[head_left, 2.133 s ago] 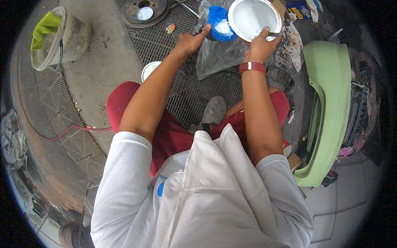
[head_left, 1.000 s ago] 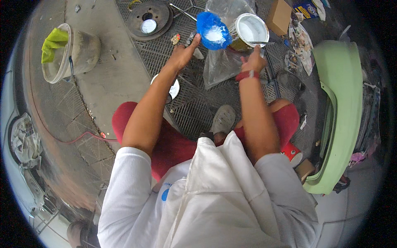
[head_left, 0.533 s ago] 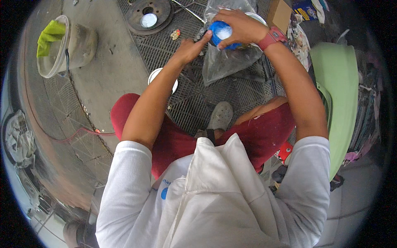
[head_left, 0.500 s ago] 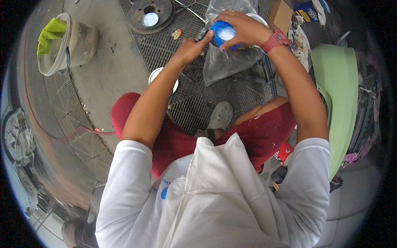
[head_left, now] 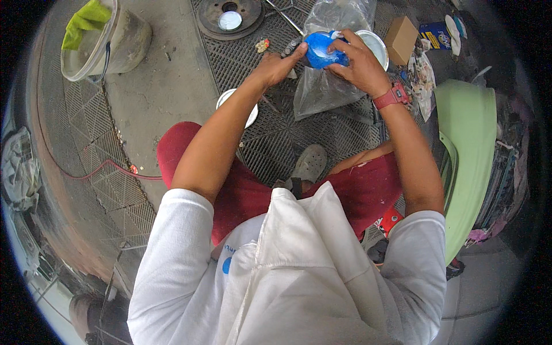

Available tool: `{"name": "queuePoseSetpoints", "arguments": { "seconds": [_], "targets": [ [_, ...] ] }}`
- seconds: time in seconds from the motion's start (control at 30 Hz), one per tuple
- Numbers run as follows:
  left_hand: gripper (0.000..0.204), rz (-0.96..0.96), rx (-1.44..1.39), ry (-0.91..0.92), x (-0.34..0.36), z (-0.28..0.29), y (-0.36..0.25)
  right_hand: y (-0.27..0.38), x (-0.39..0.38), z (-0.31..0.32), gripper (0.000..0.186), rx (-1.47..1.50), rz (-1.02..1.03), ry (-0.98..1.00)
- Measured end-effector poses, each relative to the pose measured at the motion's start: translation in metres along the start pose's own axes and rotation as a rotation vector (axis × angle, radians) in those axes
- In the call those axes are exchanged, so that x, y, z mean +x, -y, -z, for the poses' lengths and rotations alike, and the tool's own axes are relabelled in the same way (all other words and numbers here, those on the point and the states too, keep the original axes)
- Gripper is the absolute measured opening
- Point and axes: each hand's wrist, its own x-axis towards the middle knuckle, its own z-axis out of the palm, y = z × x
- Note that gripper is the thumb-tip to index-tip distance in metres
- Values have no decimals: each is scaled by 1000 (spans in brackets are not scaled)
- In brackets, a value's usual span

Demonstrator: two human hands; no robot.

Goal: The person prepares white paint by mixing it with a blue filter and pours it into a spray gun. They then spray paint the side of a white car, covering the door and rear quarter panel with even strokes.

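Observation:
My left hand [head_left: 284, 62] grips a dark metal tool with small knobs [head_left: 291, 47], its thumb against a bunched blue plastic piece [head_left: 316, 50] with white material on it. My right hand [head_left: 356, 66], red watch on the wrist, curls its fingers onto the right side of that blue piece. A white-rimmed can [head_left: 379, 49] stands just behind my right hand, partly hidden by it. Beneath both hands lies a crumpled clear plastic bag [head_left: 319, 98]. A white round container [head_left: 250, 115] is partly hidden behind my left forearm.
A bucket [head_left: 129, 40] with a green cloth [head_left: 80, 23] is at upper left, a brake disc [head_left: 210, 17] bearing a small tin [head_left: 230, 20] at top. A cardboard box [head_left: 401, 39], litter and a pale green car panel [head_left: 471, 115] are right. A red hose [head_left: 109, 163] crosses the floor at left.
My right hand has left the white can, which sat lower on the bag a second ago, and now grips the blue piece. It has since shifted slightly rightward, showing more blue.

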Motion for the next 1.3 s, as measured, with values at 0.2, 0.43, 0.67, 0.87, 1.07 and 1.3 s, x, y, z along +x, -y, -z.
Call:
{"name": "queuePoseSetpoints", "arguments": {
  "seconds": [0.2,0.43,0.67,0.87,1.07,1.3],
  "targets": [
    [149,-9,16,-70,-17,25,9,20,19,-2,21,85,16,-136],
    [146,75,-25,-142,-59,60,20,64,53,-4,15,176,7,-236],
    [143,83,-63,-233,-90,98,55,122,89,-9,16,248,29,-289],
    [142,82,-89,-270,-110,131,81,164,111,-9,14,262,31,-284],
    [138,93,-87,-373,-144,142,100,201,121,-18,15,307,-16,-194],
    [134,81,-65,-395,-169,147,137,239,108,-18,17,385,-79,-182]
  ]
}}
